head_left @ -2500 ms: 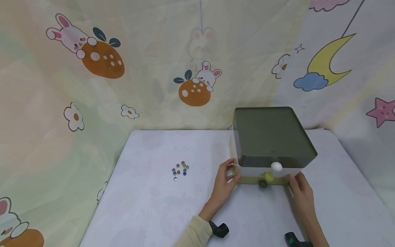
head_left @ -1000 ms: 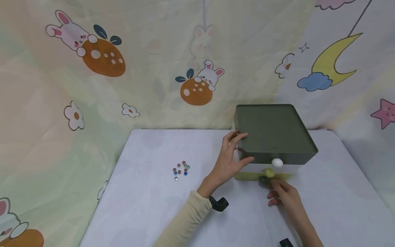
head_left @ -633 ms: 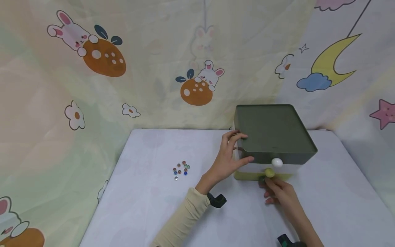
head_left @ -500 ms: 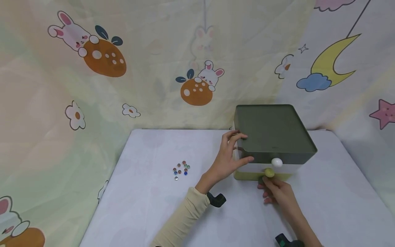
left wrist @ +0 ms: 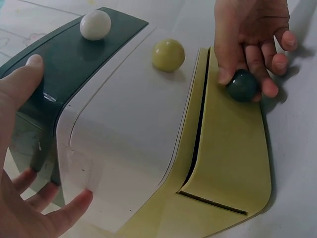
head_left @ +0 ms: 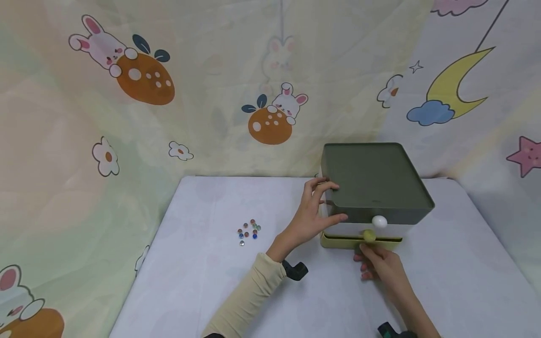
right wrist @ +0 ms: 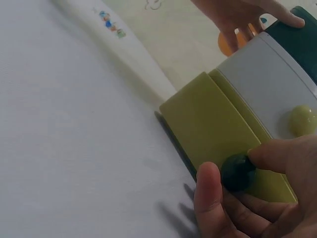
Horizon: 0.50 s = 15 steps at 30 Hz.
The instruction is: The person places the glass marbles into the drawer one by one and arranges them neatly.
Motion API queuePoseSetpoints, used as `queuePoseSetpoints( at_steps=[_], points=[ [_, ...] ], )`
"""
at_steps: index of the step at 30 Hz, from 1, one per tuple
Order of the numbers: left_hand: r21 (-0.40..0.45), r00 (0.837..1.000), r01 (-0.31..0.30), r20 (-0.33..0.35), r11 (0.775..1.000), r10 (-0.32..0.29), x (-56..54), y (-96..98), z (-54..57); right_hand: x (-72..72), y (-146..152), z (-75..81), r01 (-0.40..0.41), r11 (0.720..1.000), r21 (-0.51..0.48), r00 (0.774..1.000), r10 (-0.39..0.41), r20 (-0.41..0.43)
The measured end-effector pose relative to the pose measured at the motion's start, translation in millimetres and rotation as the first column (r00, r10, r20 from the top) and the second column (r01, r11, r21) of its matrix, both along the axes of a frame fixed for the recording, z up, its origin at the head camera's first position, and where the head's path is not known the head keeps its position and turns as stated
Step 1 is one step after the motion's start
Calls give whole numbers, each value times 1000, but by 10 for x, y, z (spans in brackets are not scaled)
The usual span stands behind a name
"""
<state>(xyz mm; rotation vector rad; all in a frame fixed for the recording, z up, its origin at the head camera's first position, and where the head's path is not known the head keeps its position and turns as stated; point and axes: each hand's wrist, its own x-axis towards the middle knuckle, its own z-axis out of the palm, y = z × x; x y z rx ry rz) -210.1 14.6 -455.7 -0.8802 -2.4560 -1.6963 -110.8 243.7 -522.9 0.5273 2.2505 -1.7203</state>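
Note:
A small three-tier drawer box [head_left: 376,176] stands at the table's right, dark green on top, white in the middle, yellow-green below. My right hand [head_left: 386,272] pinches the dark green knob [left wrist: 241,85] of the bottom drawer [left wrist: 233,148] between thumb and fingers. That drawer stands slightly out, with a narrow dark gap along its edge in the left wrist view. My left hand [head_left: 310,213] rests against the box's left front corner, fingers spread, thumb on the front of the top tier. The white knob [left wrist: 95,25] and yellow knob [left wrist: 168,55] are untouched.
Several small coloured marbles [head_left: 249,232] lie on the white tabletop [head_left: 203,281], left of the box. A patterned cloth [head_left: 211,70] hangs behind the table. Black devices are strapped at both wrists.
My left hand has moved up from the box's lower left onto its corner. My right hand has shifted from the lower right to the dark green knob, and the bottom drawer has come out slightly.

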Motion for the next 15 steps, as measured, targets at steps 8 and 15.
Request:
queuePoseSetpoints(
  at_steps=[8, 15],
  points=[
    [17, 999, 6, 33, 1000, -6, 43, 1, 22, 133, -32, 6, 38, 999, 22, 999, -38, 19],
    [57, 998, 45, 46, 997, -48, 91, -48, 25, 257, -62, 41, 54, 998, 9, 998, -54, 35]
  ],
)
